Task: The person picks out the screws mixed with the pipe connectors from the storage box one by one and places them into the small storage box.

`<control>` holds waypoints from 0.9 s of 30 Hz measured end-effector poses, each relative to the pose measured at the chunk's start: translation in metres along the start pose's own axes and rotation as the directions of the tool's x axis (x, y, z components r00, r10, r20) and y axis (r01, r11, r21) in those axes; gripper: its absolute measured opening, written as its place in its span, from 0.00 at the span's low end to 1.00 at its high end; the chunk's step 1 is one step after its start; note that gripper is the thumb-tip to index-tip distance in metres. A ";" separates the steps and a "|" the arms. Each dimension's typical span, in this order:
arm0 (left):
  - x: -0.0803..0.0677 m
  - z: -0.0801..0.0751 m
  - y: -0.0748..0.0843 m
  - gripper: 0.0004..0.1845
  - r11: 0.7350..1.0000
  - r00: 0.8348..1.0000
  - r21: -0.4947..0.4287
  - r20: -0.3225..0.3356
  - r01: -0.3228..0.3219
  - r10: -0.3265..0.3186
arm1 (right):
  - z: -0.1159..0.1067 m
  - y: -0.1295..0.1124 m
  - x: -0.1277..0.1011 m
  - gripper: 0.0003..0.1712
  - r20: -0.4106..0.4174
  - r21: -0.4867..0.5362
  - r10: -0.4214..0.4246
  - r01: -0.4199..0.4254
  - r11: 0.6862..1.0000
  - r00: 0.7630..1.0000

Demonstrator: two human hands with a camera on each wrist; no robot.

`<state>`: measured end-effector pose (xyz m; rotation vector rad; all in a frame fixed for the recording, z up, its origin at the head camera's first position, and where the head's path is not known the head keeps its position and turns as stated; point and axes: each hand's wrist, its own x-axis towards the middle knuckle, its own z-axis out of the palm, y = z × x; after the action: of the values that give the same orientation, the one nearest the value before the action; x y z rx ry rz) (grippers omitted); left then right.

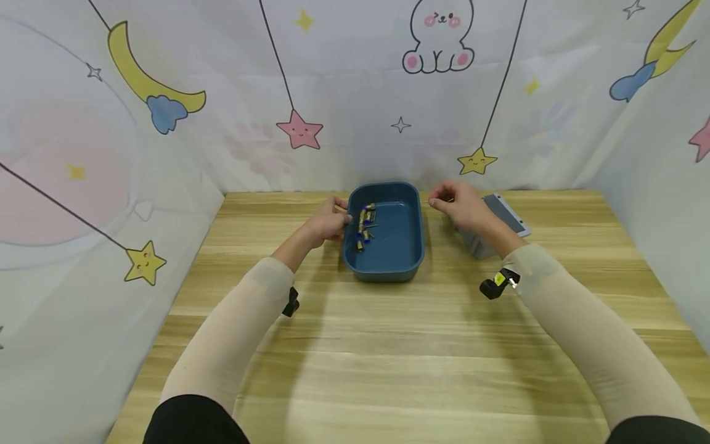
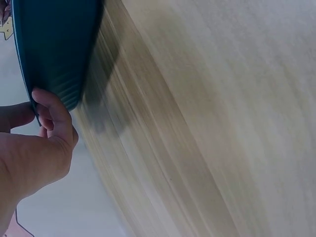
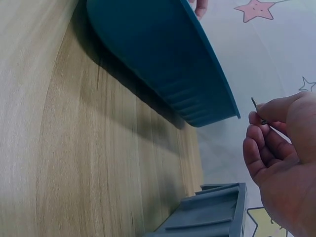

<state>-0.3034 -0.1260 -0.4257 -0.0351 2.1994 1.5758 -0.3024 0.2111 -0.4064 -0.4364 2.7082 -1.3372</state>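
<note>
I see the blue tray (image 1: pixel 388 262) mid-worktop (image 1: pixel 355 357), long axis running away from me, sitting between both hands. The small brass-and-blue fittings (image 1: pixel 364 227) lie clustered along its left inner wall, strung roughly along that same axis, so they're clearly nearer the left hand (image 1: pixel 328 222) than the right

Left hand is on the tray's left rim: thumb curled over the edge, fingers tucked against the outer wall, gripping it; left wrist view confirms thumb on the rim (image 2: pixel 34 98)

Right hand (image 1: pixel 463 206) hovers just right of the tray's far right corner, not touching it. Fingers are curled in, thumb and forefinger pinching a thin dark pin-like piece (image 3: pixel 256 111); too small for me to identify

Grey box (image 1: pixel 507 216) sits just beyond and under the right wrist, tilted, touching neither tray nor fittings

From the right hand, the fittings lie left and slightly nearer me, across the tray's open width
</note>
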 end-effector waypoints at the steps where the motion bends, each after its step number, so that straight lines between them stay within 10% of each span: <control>1: 0.000 0.000 0.000 0.17 1.000 1.000 0.000 -0.002 0.002 -0.002 | -0.001 0.000 0.000 0.11 -0.007 -0.006 -0.007 0.007 1.000 1.000; 27: 0.002 0.005 -0.002 0.18 0.998 1.000 -0.059 -0.002 -0.024 0.024 | -0.015 0.016 -0.006 0.12 -0.041 -0.022 -0.015 0.014 1.000 0.999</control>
<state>-0.3030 -0.1216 -0.4294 -0.0282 2.1615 1.6542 -0.3033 0.2334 -0.4098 -0.4365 2.7607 -1.3360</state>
